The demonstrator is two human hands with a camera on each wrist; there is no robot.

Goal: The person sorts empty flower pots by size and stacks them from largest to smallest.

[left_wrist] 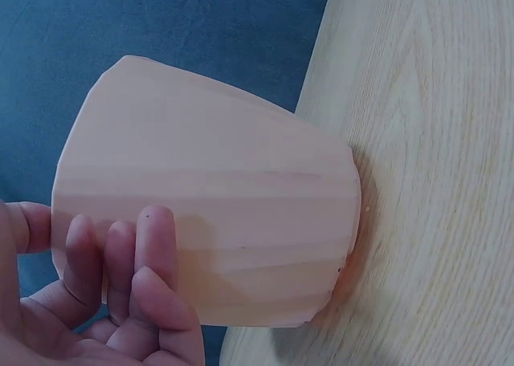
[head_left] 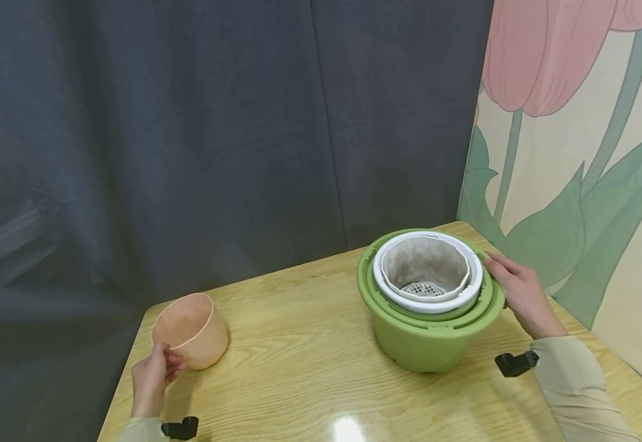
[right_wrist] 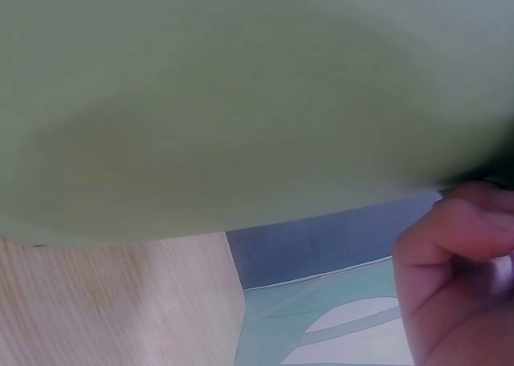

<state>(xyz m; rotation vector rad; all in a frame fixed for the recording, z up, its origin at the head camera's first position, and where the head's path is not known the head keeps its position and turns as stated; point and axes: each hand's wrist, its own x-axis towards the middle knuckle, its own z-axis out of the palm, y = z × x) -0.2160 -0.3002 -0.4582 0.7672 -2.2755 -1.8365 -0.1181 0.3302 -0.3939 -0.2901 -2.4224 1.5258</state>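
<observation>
At the table's left end, my left hand (head_left: 152, 377) pinches the near rim of a peach-coloured plant pot (head_left: 210, 341) between thumb and fingers. The left wrist view shows the fingertips against the faceted outer wall of that pot (left_wrist: 217, 149), its base close to the tabletop. On the right, my right hand (head_left: 524, 298) grips the rim of a large green plant pot (head_left: 420, 348). Nested inside it are another green rim, a white-rimmed pot (head_left: 478, 285) and an innermost greyish-white pot (head_left: 422, 261) with a slatted bottom. The green wall (right_wrist: 225, 117) fills most of the right wrist view.
Both pots are over a light wooden table (head_left: 293, 344). A dark curtain (head_left: 215, 135) hangs along its back edge. To the right stands a wall with painted tulips (head_left: 542, 55). Black wrist cameras (head_left: 514, 364) sit at both sleeves.
</observation>
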